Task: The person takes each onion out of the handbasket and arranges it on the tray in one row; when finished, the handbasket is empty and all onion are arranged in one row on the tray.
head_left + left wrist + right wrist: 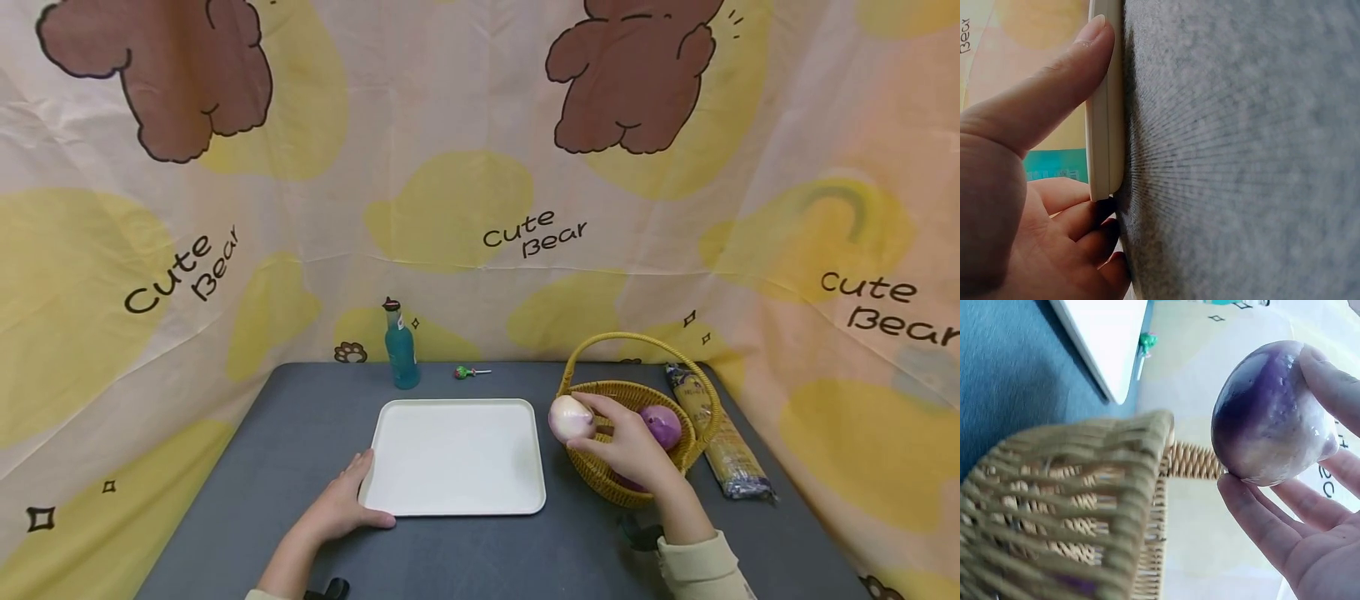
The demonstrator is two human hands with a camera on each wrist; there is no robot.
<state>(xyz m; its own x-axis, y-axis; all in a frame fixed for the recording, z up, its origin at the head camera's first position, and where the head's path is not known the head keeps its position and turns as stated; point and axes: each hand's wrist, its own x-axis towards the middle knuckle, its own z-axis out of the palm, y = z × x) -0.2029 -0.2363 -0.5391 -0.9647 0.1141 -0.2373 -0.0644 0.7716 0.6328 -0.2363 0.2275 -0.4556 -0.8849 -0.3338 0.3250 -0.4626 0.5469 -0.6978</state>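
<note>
My right hand (626, 442) holds a glossy purple-and-white onion (572, 418) between thumb and fingertips, over the left rim of a yellow wicker basket (600, 477). In the right wrist view the onion (1272, 415) is up above the basket wall (1079, 481), its small pointed tip towards the palm. Another purple onion (661, 427) lies inside the basket. My left hand (345, 498) grips the near left corner of a white rectangular tray (459, 458). Seen from the left wrist, the thumb lies against the tray's edge (1107, 125) and the fingers bend round the corner.
Behind the tray stand a blue bottle (402, 350) and a small green-and-red lollipop (467, 372). A long plastic-wrapped pack (723, 442) lies right of the basket, partly behind its handle. A printed cloth hangs along the back of the grey table (465, 558).
</note>
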